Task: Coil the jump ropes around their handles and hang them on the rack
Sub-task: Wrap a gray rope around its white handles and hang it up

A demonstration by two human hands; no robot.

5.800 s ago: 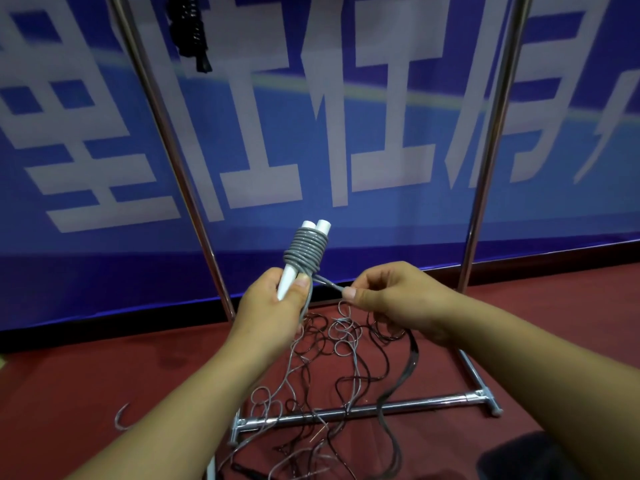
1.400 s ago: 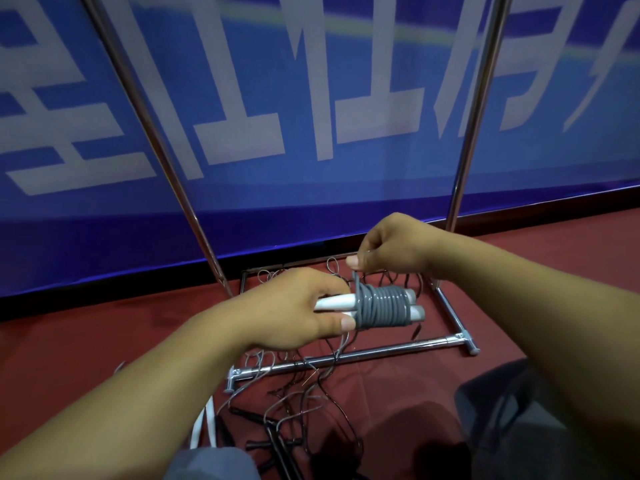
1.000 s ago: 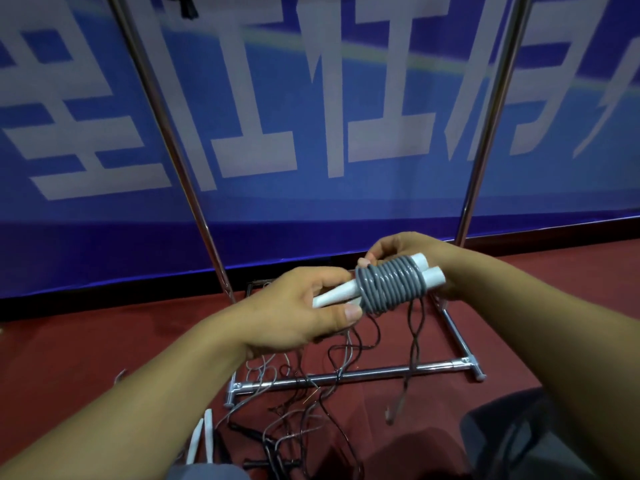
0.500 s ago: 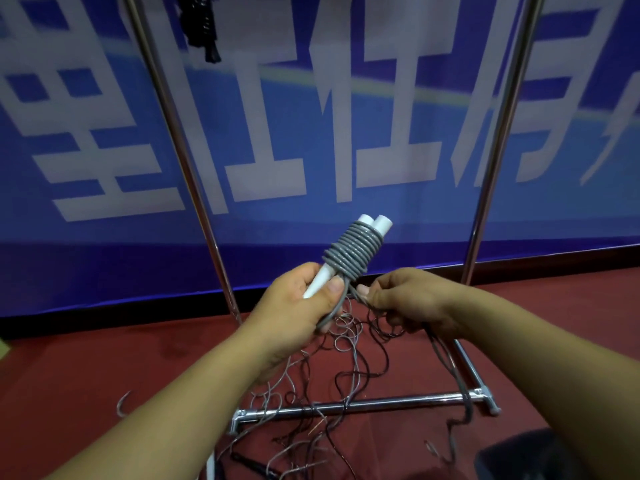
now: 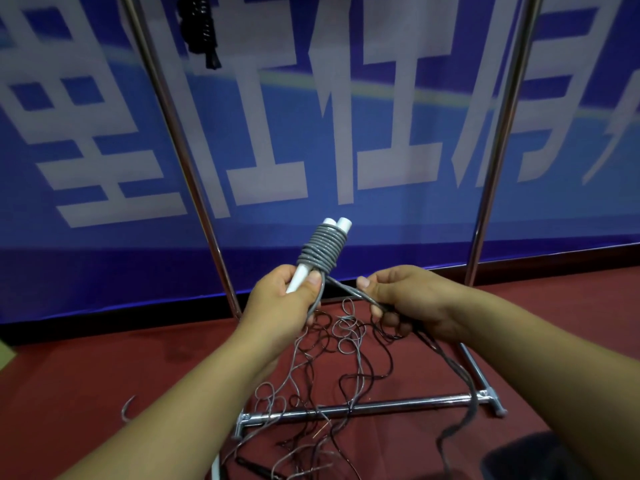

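While the left hand (image 5: 287,299) grips the lower ends of two white handles (image 5: 337,225) held side by side and pointing up, the right hand (image 5: 412,303) pinches the free run of a grey rope (image 5: 320,252) just beside them. The left fingers (image 5: 313,279) are curled tight around the handles. The right fingers (image 5: 363,283) are closed on the rope, which stretches taut from the coil down to them.

Coiling looks like the step in hand. Neat grey turns already cover the upper part of the handles. A long tail leaves the right hand and trails down to the red floor (image 5: 86,375). The next move probably calls for carrying the rope around the handles again, keeping it taut so the turns lie close.

Other loose ropes (image 5: 346,341) lie tangled on the floor below the hands, draped over the rack's chrome base bar (image 5: 398,405). The tail may snag there as it is drawn up.

The rack's two upright poles (image 5: 180,161) rise either side of the hands, in front of a blue banner (image 5: 381,237). Between the poles there is open room for winding. A dark coiled rope (image 5: 201,29) hangs at the top left, its hook out of view. Hanging will mean lifting well above the hands.
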